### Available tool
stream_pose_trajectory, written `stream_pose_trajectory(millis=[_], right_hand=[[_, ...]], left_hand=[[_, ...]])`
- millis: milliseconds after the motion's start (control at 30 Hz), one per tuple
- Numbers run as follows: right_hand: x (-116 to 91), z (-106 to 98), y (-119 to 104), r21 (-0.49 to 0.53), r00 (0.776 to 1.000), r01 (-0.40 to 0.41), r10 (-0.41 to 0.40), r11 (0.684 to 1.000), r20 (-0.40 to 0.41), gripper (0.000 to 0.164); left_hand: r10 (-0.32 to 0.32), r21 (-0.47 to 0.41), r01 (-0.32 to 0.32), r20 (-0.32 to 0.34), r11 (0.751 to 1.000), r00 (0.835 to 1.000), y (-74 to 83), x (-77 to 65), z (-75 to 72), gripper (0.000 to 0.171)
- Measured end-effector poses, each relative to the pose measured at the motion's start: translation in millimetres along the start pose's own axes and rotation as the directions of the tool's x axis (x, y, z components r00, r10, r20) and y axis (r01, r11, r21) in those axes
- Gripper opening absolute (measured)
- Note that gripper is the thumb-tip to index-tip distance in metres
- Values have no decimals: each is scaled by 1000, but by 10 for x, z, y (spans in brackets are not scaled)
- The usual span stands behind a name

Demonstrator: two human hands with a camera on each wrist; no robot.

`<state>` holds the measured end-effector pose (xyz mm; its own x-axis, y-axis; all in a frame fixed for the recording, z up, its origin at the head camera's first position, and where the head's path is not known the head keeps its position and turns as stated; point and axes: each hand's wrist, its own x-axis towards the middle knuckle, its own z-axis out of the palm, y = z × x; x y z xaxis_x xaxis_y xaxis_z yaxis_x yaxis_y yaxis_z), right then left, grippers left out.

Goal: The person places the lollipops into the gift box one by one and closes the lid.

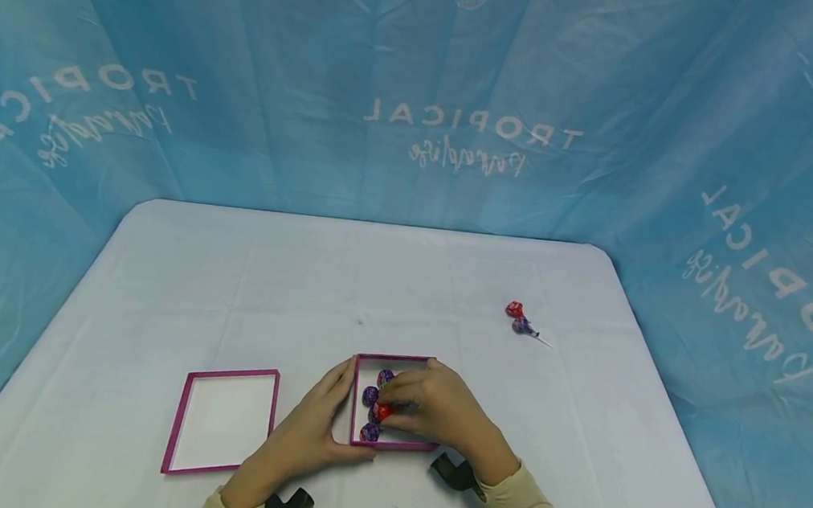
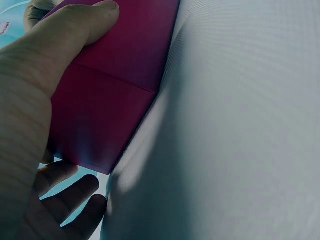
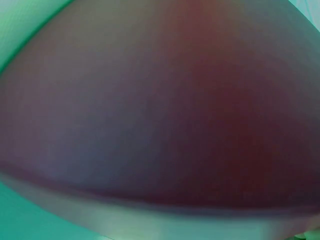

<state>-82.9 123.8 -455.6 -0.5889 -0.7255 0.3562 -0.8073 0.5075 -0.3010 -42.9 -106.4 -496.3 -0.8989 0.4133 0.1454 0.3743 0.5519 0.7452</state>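
Note:
A shallow box with magenta walls and a white inside (image 1: 404, 446) sits near the table's front, holding several wrapped lollipops (image 1: 370, 396), mostly purple. My left hand (image 1: 315, 427) grips its near left corner, thumb along the front wall and fingers along the left side. In the left wrist view that thumb (image 2: 85, 22) presses the magenta wall (image 2: 95, 110). My right hand (image 1: 437, 406) reaches inside from the right, its fingertips pinching a red lollipop (image 1: 383, 412) whose stick is hidden by the hand. A blurred dark red surface (image 3: 165, 125) fills most of the right wrist view.
To the left lies a magenta-rimmed square tray or lid (image 1: 177, 426), white inside. Farther back on the right, a red lollipop (image 1: 514, 309) and a purple one (image 1: 522, 325) lie together on the white tablecloth (image 1: 303, 277). Blue printed curtains (image 1: 456, 186) surround the table.

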Motion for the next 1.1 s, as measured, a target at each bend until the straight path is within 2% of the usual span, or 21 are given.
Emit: stream_pose_trajectory(millis=[633, 1100], right_hand=[[-8, -32, 3, -12, 1000, 16, -15, 1000, 11, 29], [-1, -42, 3, -2, 999, 29, -29, 1000, 22, 23]], left_hand=[[10, 7, -10, -2, 1000, 1000, 0, 0, 2, 127], [28, 14, -28, -14, 999, 999, -17, 8, 13, 128]])
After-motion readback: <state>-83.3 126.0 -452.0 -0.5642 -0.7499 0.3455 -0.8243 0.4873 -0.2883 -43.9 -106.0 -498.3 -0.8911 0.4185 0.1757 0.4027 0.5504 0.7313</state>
